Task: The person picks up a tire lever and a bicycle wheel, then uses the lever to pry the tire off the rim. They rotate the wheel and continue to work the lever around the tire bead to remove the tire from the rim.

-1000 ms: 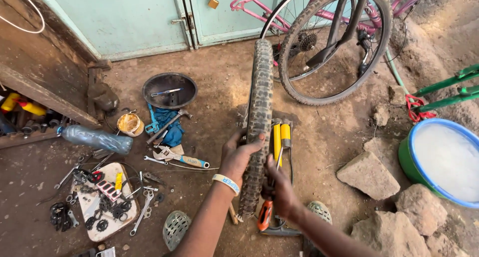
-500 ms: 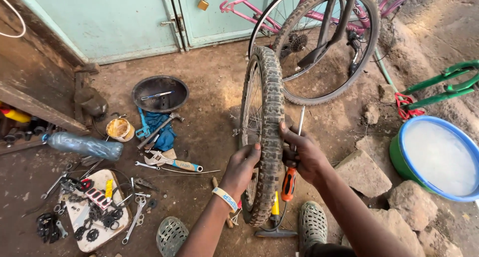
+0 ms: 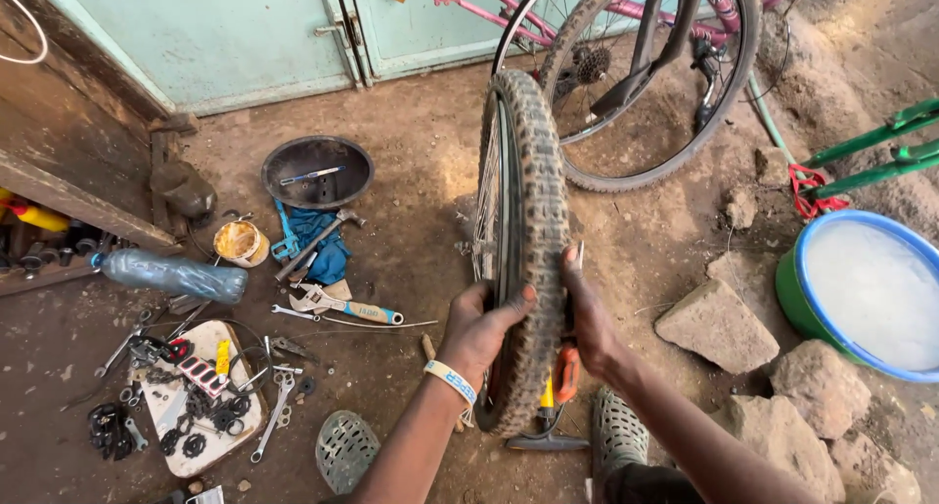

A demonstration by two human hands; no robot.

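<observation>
I hold a bicycle wheel with a knobby tyre (image 3: 528,191) upright, edge-on to me. My left hand (image 3: 479,328) grips the tyre's left side, a pale wristband on that wrist. My right hand (image 3: 587,318) clasps the tyre's right side, thumb over the tread. Behind the wheel's lower part on the ground lies an orange-and-yellow handled tool (image 3: 559,382), partly hidden. My grey perforated shoes (image 3: 618,436) stand below.
A pink bicycle's rear wheel (image 3: 665,74) leans at the teal doors. Tools lie left: an adjustable wrench (image 3: 342,306), a hammer (image 3: 318,235), a dark bowl (image 3: 317,172), a plastic bottle (image 3: 171,274), a board of parts (image 3: 201,396). Stones (image 3: 719,323) and a water basin (image 3: 866,289) sit right.
The wheel has come up and nearer to me, now filling the middle of the view. Both hands have closed more firmly around the tyre.
</observation>
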